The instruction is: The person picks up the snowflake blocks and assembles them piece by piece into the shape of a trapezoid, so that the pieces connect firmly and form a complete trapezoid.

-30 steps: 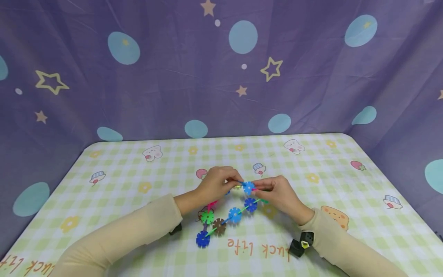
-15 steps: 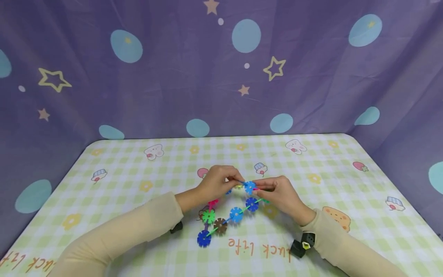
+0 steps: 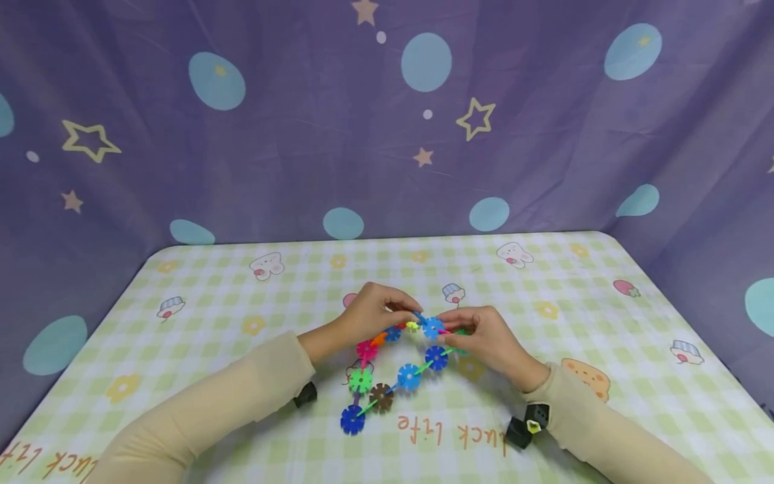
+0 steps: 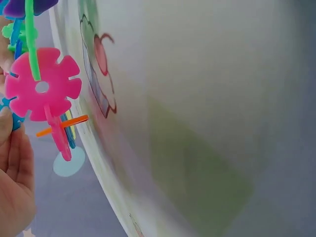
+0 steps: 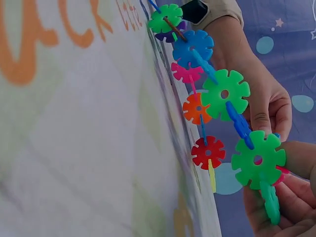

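A chain of interlocking snowflake discs bends round in a loop between my hands. My left hand (image 3: 369, 312) is at the far end of it, its thumb and fingers pinching a blue snowflake disc (image 3: 418, 316). Just right of that, a light blue disc (image 3: 433, 328) lies at the fingertips of my right hand (image 3: 484, 336), which pinches the chain's end. In the right wrist view a green disc (image 5: 257, 159) sits by the right thumb. The left wrist view shows a pink disc (image 4: 42, 89) hanging in the chain. A dark blue disc (image 3: 353, 419) marks the near corner.
A checked tablecloth (image 3: 242, 396) with printed pictures covers the table. Behind it hangs a purple curtain (image 3: 290, 154). A black wrist camera (image 3: 527, 427) is strapped below the right sleeve.
My left hand has shifted slightly left and up, uncovering orange, pink and blue discs on the chain's left side. My right hand stays nearly in place.
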`<action>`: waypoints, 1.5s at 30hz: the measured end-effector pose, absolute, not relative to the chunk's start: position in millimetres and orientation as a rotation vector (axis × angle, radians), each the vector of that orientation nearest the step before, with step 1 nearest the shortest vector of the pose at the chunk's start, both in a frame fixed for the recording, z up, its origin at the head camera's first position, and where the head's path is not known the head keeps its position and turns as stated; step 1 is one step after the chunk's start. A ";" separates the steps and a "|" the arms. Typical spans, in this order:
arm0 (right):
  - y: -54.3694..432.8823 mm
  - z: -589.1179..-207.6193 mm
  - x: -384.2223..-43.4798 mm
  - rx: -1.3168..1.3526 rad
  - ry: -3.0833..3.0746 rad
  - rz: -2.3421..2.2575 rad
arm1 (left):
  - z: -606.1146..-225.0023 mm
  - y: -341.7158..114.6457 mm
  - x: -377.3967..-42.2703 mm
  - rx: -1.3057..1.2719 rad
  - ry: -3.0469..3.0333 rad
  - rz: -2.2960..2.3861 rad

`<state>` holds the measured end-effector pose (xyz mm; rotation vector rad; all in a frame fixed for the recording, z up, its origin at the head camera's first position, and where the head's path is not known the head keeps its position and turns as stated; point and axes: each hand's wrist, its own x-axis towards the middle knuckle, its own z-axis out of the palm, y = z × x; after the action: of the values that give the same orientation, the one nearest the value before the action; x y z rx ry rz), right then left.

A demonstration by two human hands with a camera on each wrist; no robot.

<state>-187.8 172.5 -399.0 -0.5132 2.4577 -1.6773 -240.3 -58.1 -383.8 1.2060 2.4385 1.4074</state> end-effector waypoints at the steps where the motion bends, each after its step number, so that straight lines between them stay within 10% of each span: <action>1: 172.2 -399.0 -188.1 -0.505 2.457 -1.678 | -383.8 -58.3 -240.5 1.209 2.431 1.399; 45: 175.3 -397.4 -188.4 -0.332 2.373 -1.838 | -388.1 -51.7 -236.7 1.232 2.490 1.472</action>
<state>-188.4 175.3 -397.4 -0.3322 2.3734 -1.8385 -236.7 -51.7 -388.1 1.2318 2.4904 1.4722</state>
